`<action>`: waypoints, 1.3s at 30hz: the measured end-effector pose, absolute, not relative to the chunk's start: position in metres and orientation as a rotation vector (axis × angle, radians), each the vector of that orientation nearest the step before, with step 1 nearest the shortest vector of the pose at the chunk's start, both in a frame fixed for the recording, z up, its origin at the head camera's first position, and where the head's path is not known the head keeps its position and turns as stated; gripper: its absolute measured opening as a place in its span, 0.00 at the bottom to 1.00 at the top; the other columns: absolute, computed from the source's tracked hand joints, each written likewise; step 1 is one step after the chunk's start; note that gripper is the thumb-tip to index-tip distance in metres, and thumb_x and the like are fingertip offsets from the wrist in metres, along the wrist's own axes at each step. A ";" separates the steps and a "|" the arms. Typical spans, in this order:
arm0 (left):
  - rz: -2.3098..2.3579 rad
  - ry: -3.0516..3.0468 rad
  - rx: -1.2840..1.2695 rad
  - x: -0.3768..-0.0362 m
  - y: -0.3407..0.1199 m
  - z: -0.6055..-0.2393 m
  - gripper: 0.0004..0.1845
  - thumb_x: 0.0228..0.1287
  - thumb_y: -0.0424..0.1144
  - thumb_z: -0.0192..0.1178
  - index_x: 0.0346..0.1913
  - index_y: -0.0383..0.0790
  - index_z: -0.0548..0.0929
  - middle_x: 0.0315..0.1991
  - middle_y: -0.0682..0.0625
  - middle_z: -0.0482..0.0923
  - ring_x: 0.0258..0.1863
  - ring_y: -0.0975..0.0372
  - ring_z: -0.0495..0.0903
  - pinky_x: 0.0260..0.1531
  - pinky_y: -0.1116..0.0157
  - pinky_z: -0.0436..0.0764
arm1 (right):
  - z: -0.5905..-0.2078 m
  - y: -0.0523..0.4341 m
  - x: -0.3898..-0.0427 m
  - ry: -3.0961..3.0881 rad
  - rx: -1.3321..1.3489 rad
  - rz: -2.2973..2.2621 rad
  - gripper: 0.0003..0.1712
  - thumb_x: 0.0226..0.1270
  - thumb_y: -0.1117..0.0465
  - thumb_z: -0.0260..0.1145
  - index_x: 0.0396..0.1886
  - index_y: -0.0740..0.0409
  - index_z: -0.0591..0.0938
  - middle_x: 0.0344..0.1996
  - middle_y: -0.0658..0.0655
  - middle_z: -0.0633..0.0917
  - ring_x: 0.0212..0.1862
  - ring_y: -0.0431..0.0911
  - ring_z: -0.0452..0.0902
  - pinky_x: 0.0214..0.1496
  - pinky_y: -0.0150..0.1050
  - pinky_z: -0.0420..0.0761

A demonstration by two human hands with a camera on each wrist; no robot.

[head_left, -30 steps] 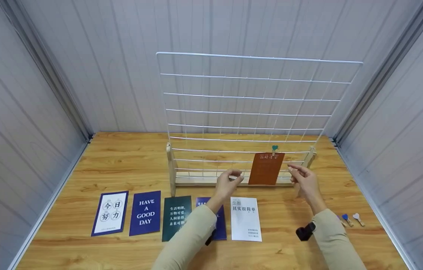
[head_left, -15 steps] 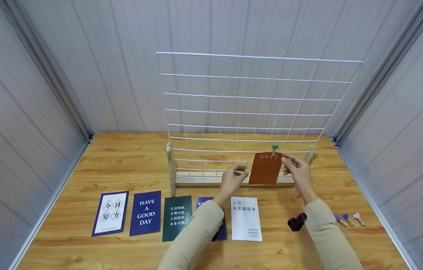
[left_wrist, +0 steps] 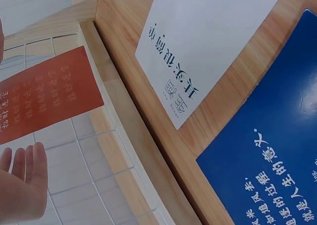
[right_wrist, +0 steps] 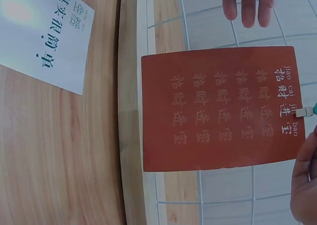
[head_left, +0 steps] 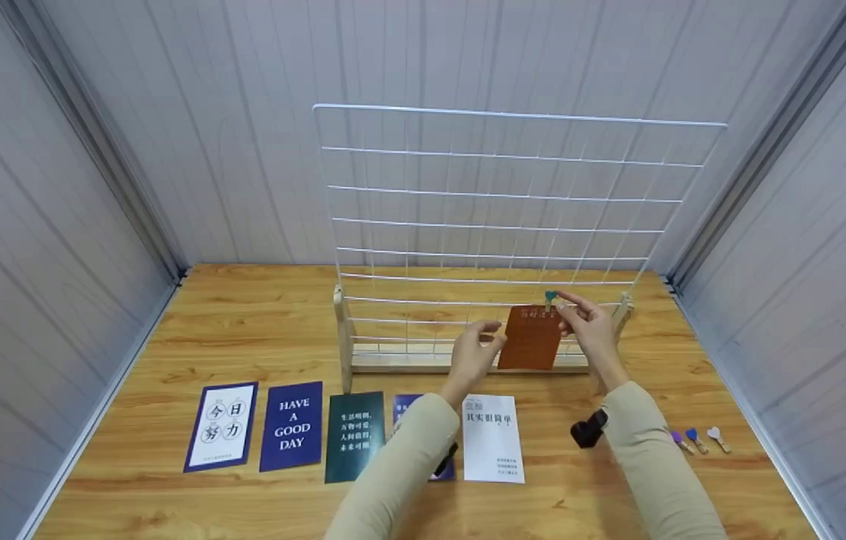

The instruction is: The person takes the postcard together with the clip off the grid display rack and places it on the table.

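A reddish-brown card [head_left: 529, 341] with Chinese writing hangs on the white wire grid rack [head_left: 423, 301]. At its top edge sits a small wooden clip [right_wrist: 303, 112] with a green heart [head_left: 550, 295]. My right hand [head_left: 589, 328] is at the card's upper right corner, its index fingertip by the heart. In the right wrist view only part of that hand shows, just beside the clip. My left hand [head_left: 474, 352] is by the card's left edge, fingers loosely bent and holding nothing. In the left wrist view its fingers [left_wrist: 32, 170] stand apart from the card.
On the wooden table lie a white card [head_left: 493, 442], a dark green card [head_left: 352, 420], a purple-blue card [head_left: 290, 427] and a blue-bordered card [head_left: 220, 424]. Another blue card [left_wrist: 277, 126] is partly under my left sleeve. Several heart clips [head_left: 695, 441] lie at the right.
My right hand has moved left and up, from beside the card to its upper corner near the clip. My left hand has shifted right toward the card's left edge. The card hangs in place.
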State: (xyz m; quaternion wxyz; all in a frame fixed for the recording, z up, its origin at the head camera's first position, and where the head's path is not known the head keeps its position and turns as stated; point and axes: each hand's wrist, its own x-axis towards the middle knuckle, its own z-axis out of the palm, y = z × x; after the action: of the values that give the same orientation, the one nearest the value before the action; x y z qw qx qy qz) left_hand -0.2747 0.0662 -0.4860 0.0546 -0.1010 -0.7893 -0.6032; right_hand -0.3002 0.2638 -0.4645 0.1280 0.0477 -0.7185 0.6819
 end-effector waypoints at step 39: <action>-1.929 -2.377 -0.231 -0.289 0.084 -0.478 0.13 0.60 0.32 0.55 0.47 0.34 0.76 0.43 0.46 0.76 0.42 0.57 0.75 0.39 0.68 0.74 | -0.442 0.250 -0.307 -2.466 0.105 1.708 0.17 0.65 0.65 0.52 0.51 0.70 0.73 0.13 0.53 0.75 0.15 0.39 0.70 0.21 0.38 0.76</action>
State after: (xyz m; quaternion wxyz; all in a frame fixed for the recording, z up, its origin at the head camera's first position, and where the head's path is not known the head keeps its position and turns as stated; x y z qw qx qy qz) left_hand -0.2888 0.0845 -0.4776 0.0357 -0.0753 -0.7738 -0.6279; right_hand -0.3067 0.2495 -0.4417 0.0701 0.0350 -0.8196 0.5676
